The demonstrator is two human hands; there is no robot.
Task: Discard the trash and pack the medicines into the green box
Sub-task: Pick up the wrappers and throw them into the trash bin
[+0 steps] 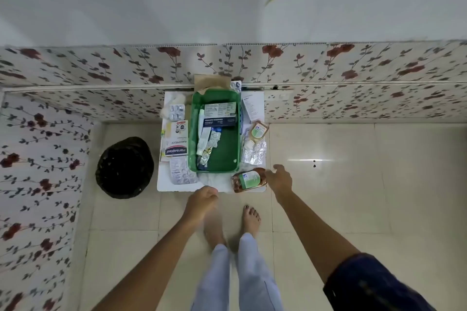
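Note:
A green box stands in the middle of a small white table and holds cartons, a tube and foil strips. Left of it lie a Hansaplast carton and blister packs. A brown bottle with a green label lies on its side at the table's near right corner. My right hand is at the bottle's right end, fingers spread, touching or nearly touching it. My left hand hovers loosely curled at the table's near edge, holding nothing I can see.
A black bin lined with a dark bag stands on the floor left of the table. A second small bottle and crumpled clear wrapping lie right of the box. Floral-papered walls close in behind and to the left. My bare feet stand just before the table.

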